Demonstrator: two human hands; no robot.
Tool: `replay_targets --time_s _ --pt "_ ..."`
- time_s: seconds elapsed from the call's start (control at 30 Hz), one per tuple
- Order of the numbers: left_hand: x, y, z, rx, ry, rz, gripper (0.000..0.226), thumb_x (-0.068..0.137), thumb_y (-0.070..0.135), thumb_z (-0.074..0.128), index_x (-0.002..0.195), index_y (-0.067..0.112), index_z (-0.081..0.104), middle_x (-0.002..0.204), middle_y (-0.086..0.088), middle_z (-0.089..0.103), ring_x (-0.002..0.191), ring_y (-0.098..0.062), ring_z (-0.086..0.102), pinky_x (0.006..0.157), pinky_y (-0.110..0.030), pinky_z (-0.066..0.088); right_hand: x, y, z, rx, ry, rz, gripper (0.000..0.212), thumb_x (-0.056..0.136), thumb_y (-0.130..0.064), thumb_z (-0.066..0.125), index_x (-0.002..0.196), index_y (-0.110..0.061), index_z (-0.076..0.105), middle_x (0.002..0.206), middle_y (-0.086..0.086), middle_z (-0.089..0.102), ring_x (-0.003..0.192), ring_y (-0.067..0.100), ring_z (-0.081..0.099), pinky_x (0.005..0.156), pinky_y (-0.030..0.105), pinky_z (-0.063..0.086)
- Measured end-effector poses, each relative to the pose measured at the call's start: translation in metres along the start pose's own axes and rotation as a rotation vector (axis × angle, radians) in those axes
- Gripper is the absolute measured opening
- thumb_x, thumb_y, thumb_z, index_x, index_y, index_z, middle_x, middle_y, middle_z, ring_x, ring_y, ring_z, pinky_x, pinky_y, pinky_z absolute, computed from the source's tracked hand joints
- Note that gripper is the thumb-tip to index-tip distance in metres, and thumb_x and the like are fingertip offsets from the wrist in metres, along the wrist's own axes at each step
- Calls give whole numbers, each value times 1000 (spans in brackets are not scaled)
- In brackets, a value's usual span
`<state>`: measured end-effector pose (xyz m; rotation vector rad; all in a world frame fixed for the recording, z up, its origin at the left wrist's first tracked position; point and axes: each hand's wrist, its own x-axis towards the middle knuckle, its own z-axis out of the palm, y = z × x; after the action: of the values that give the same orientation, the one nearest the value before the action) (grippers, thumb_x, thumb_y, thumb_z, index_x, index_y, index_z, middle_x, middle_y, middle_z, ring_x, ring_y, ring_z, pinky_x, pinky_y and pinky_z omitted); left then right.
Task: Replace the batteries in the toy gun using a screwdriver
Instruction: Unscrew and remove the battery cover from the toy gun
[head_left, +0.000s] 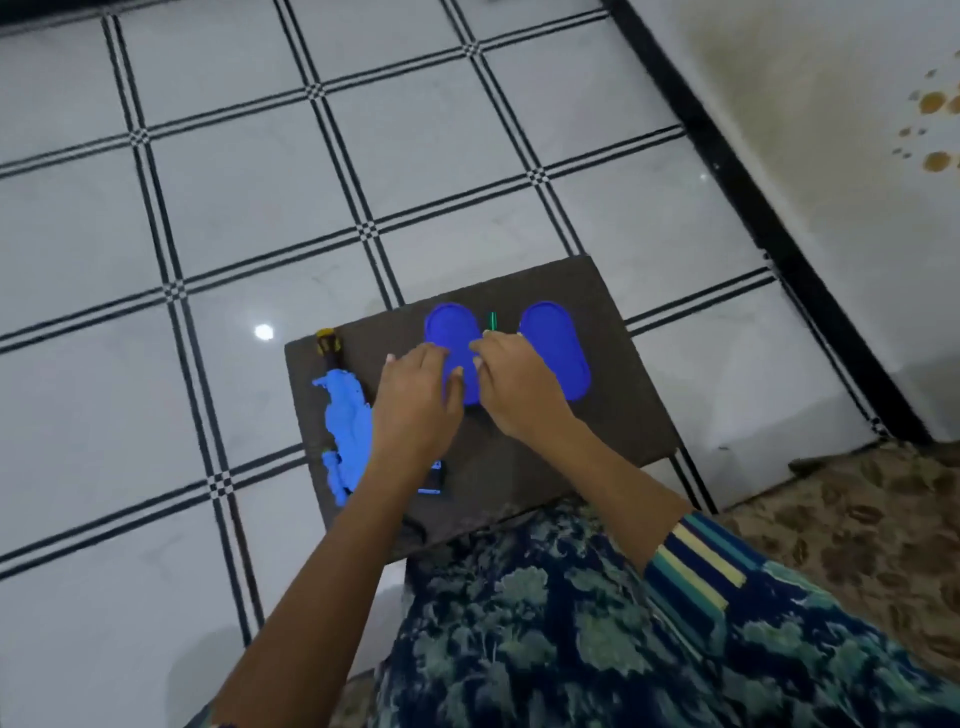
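Observation:
A blue toy gun (344, 431) lies along the left edge of a dark brown board (613, 415). Beyond its muzzle lies a screwdriver (328, 343) with a yellow and black handle. Two blue oval dishes sit at the board's far side, one left (451, 330) and one right (557, 348), with a thin green stick (491, 321) between them. My left hand (415, 402) rests over the left dish with its fingers spread. My right hand (514, 387) is beside it, fingertips pinched together over the same dish; anything between them is hidden. A small dark cover (434, 480) lies by my left wrist.
The board stands over a white tiled floor (260, 208) with black grid lines. A white wall with a black skirting (769, 223) runs along the right. A patterned rug (857, 519) and my patterned clothing (571, 649) fill the lower right.

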<state>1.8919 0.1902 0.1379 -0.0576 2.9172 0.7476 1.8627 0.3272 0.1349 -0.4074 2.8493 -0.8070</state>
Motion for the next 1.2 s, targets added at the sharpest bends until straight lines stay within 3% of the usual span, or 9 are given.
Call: replay_targets --time_s 0.13,0.2,0.43,0.63,0.83,0.97,1.07,1.2 --pt "18 -44 68 31 49 -15 32 95 26 49 115 4 61 121 -16 62 112 -36 56 108 -53 30 18 41 75 -22 116 -90 31 92 -11 45 103 6 69 107 25 69 102 40 66 97 46 48" --pt "22 -61 103 27 81 7 41 93 31 41 118 5 60 124 -15 62 117 -33 55 110 -52 29 20 56 106 -20 129 -174 38 91 -15 41 108 7 68 113 26 67 107 40 65 99 49 50" --pt "6 -104 179 86 196 146 44 94 31 38 127 7 57 135 -10 56 128 -24 50 115 -49 26 -7 105 178 -4 218 -346 42 96 -13 40 129 2 60 138 20 56 133 32 50 115 45 35" --pt "0 -118 195 183 261 160 43 92 33 36 120 9 59 128 -12 61 118 -29 56 110 -51 30 -17 129 187 -57 221 -467 41 82 -2 50 120 4 64 129 23 61 121 39 58 106 50 45" --pt "-32 -73 196 232 386 53 25 92 23 44 98 7 62 100 -13 66 91 -38 60 96 -51 37 -57 123 170 35 148 -441 25 89 -2 47 109 0 62 116 18 62 110 36 56 95 42 45" --pt "-69 -33 194 68 417 -69 19 92 16 49 100 5 63 104 -14 66 98 -37 59 100 -56 38 -94 120 149 50 59 -409 27 93 -9 45 117 -9 58 119 9 58 111 29 52 90 46 46" --pt "-82 -18 200 13 438 -137 21 92 13 49 109 8 61 108 -11 65 103 -33 57 110 -51 28 -102 130 143 51 54 -329 23 94 -10 44 113 -9 57 116 9 59 108 30 53 83 44 48" --pt "-75 -19 208 -10 475 -194 25 92 13 49 115 11 60 113 -8 64 108 -29 54 116 -44 16 -92 147 146 36 12 -216 25 97 -9 44 119 -5 56 124 10 55 114 30 52 88 44 48"
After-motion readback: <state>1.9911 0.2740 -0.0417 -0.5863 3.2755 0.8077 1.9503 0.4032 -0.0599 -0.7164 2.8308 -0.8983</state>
